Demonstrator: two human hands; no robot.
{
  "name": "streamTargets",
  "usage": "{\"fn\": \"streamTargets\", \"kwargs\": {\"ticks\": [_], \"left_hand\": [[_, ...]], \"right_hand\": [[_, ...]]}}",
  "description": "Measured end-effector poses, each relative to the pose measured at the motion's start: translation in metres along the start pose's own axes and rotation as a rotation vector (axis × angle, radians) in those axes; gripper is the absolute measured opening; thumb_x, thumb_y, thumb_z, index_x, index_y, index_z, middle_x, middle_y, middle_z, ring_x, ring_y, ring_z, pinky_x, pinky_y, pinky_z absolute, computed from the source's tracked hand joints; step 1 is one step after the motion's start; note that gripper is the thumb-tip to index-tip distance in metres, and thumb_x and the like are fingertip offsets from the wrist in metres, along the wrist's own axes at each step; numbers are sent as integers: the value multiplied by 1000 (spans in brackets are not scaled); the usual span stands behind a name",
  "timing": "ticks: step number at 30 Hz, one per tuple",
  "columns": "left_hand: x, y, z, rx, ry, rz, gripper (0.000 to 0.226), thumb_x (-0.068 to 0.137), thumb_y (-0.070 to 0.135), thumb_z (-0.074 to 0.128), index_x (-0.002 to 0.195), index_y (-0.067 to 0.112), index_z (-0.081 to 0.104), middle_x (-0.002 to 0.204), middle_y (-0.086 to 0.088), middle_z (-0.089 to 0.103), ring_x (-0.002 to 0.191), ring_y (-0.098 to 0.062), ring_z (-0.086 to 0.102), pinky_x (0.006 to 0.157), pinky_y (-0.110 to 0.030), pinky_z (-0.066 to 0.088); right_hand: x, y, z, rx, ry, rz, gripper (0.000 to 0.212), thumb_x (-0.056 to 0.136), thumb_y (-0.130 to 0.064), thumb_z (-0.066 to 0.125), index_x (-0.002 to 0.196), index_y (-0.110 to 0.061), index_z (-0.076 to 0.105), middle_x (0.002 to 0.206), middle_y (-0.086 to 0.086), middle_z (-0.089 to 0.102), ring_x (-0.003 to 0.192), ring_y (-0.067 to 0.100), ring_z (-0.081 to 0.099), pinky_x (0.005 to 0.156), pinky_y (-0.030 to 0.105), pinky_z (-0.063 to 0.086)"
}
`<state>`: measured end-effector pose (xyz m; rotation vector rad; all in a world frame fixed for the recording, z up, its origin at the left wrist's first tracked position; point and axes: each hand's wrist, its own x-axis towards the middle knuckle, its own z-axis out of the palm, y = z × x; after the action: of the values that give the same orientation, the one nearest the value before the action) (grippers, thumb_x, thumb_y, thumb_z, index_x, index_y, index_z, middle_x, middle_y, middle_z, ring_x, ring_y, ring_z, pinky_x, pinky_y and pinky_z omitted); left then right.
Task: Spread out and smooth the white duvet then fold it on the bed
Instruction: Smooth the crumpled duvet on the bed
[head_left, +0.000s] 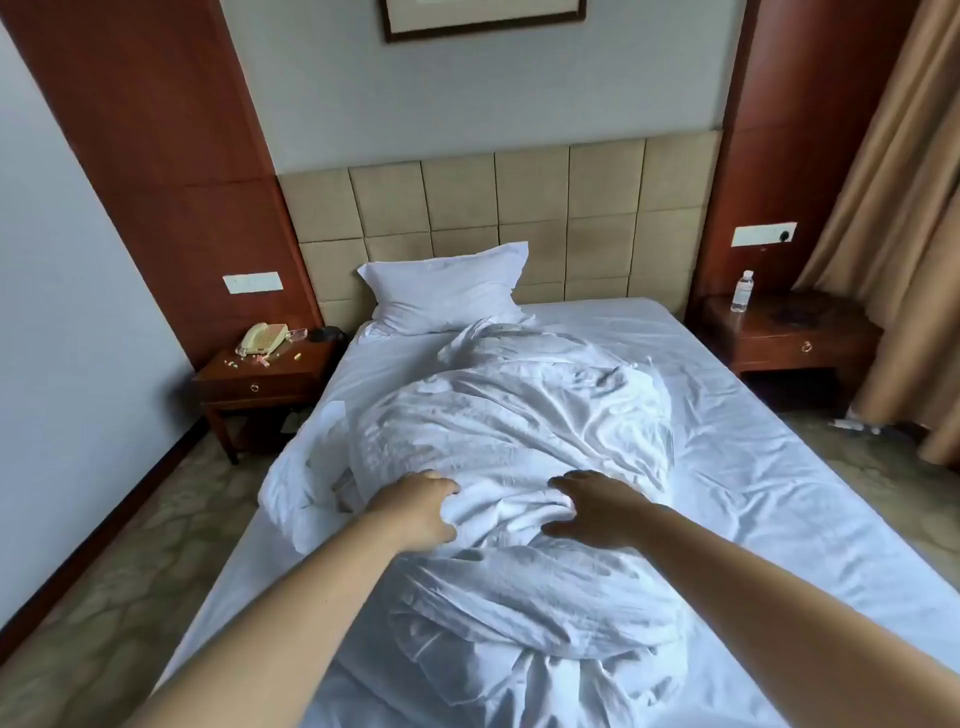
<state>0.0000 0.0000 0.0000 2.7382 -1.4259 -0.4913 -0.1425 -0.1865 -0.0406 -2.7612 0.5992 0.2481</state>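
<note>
The white duvet (519, 431) lies crumpled in a long heap down the middle of the bed (753, 415), from near the pillow to the foot. My left hand (415, 506) pinches a fold of the duvet between thumb and fingers, at the heap's middle. A hand's width to the right, my right hand (597, 506) presses on the same bunched fabric with fingers spread and curled into it. Both arms reach in from the bottom of the head view.
A white pillow (447, 291) leans on the padded headboard (597, 208) at the left. A nightstand with a phone (262, 338) stands left of the bed, another with a water bottle (743, 291) at right. Curtains (893, 234) hang at the far right.
</note>
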Motion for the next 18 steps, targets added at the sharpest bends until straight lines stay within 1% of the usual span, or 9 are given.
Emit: {"fn": "streamTargets", "kwargs": {"ticks": [3,6,8,11,13,14,15,17,18], "left_hand": [[24,1,28,-24,-91,-20,69,87,34,62,147,24,31,151,3,30,138,-18,30,107,-32,34],[48,-7,73,17,-157,-34,89,81,22,65,151,25,10,150,-2,31,136,-22,34,104,-36,39],[63,-16,106,69,-207,-44,103,78,19,69,152,27,-2,152,-1,26,138,-22,32,105,-37,39],[78,-28,146,201,-265,-56,115,72,29,79,151,28,-5,155,-2,15,142,-24,24,111,-40,32],[83,-32,165,318,-263,-66,113,72,31,78,151,29,-4,154,-4,21,140,-25,29,112,-43,27],[84,-33,171,366,-249,-72,106,77,27,73,151,28,-3,151,-5,29,136,-26,36,111,-42,29],[84,-32,177,390,-243,-72,95,81,22,66,152,27,2,146,-7,39,130,-27,43,107,-41,33],[75,-24,185,357,-276,-68,72,85,19,59,147,23,22,133,-9,52,118,-30,53,96,-39,44],[67,-18,189,310,-302,-62,61,85,22,58,141,21,32,129,-9,54,116,-31,55,93,-39,46]], "right_hand": [[23,15,26,2,-99,13,77,85,-58,57,148,-23,29,153,1,31,140,20,28,111,34,30],[41,24,67,4,-229,-2,88,80,-61,62,150,-23,24,155,0,28,142,20,27,113,35,28],[51,31,97,7,-280,-26,98,74,-62,67,151,-21,22,156,1,27,142,20,26,115,34,24],[63,43,136,-54,-285,-80,116,64,-70,70,152,-18,15,157,4,23,144,23,22,118,35,18],[67,48,150,-36,-309,-54,121,62,-70,71,153,-19,8,156,5,23,143,25,23,116,37,20],[66,49,154,-31,-315,-33,117,65,-66,71,152,-20,8,153,6,29,140,27,29,114,37,24],[64,49,159,-33,-311,-6,105,72,-57,69,151,-20,12,148,8,39,135,30,37,110,37,30],[51,45,170,-8,-290,45,71,84,-35,59,145,-21,27,132,10,55,121,31,52,101,37,41],[42,44,177,-1,-291,68,60,86,-29,54,142,-23,33,129,9,57,119,31,54,98,36,43]]}}
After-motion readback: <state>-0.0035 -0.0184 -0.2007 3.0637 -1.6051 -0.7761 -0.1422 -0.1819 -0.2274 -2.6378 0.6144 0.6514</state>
